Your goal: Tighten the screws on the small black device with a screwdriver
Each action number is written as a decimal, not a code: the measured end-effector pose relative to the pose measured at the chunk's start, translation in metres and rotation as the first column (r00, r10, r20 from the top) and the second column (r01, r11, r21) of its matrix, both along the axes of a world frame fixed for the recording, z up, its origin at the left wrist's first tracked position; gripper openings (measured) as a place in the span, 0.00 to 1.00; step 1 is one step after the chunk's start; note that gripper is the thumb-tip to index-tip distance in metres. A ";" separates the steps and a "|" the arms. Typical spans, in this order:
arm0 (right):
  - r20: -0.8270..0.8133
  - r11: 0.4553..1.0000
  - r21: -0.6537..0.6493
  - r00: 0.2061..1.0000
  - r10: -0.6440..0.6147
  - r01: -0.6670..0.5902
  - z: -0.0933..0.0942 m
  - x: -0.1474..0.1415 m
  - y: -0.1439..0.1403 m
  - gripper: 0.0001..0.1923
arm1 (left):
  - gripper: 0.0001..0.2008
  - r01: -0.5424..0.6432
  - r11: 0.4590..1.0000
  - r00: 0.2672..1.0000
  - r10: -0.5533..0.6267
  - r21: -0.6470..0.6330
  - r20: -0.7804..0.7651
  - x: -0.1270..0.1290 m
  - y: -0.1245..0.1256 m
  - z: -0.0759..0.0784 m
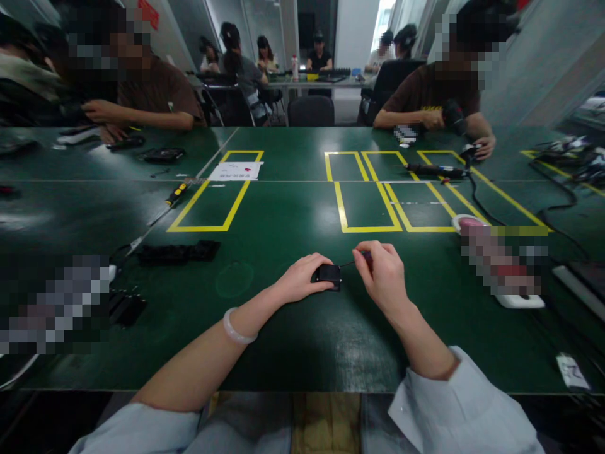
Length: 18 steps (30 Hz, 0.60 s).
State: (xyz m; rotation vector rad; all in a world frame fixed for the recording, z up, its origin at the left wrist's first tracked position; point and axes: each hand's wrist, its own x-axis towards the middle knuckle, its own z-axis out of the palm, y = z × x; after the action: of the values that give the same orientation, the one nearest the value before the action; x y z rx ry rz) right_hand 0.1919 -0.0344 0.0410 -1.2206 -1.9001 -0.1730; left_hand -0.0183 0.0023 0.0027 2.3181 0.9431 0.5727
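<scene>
Black box [330, 275] sits between the thumb and fingers of our left hand, near the middle of the tabletop's closer edge. Largest around us is the green tabletop [278, 214], crossed by a pale seam. On its far side we see 2 co-workers in brown tops, 1 at the left [158, 91] and 1 at the right [425, 91]; the right co-worker grips a dark drill-like tool [454, 117]. Yellow tape frames [198, 229] mark the surface ahead of us. A blurred pale object [57, 306] lies at our left, and a blurred white-edged object [520, 301] at our right. A dark flat pouch [179, 251] lies left of our hands, near some black pieces [127, 307]. Beyond it, a white sheet [236, 171] covers part of the left tape frame, and a yellow-and-black tool [176, 193] lies just beside that frame. Our left hand [303, 277] is partly closed, its grip only as wide as the box's left end. Our right hand [382, 274] is curled tightly around the handle of a thin-shafted tool [348, 263]. Its shaft points left to the box's upper right corner; we cannot tell whether the tip touches.
</scene>
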 end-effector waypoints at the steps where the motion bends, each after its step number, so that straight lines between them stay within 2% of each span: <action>1: 0.004 1.000 -0.001 1.000 -0.001 0.001 0.000 0.000 0.000 0.03 | 0.18 0.000 1.000 1.000 0.000 0.000 0.000 0.000 0.000 0.000; 18: -0.018 0.999 -0.047 1.000 -0.006 0.005 -0.003 0.002 0.001 0.05 | 0.17 0.003 1.000 1.000 -0.003 -0.011 0.001 0.000 0.000 0.001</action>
State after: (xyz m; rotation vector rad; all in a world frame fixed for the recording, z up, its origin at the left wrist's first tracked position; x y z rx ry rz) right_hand 0.1942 -0.0338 0.0384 -1.2549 -1.8944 -0.1200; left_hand -0.0184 0.0021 0.0041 2.3086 0.9397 0.5661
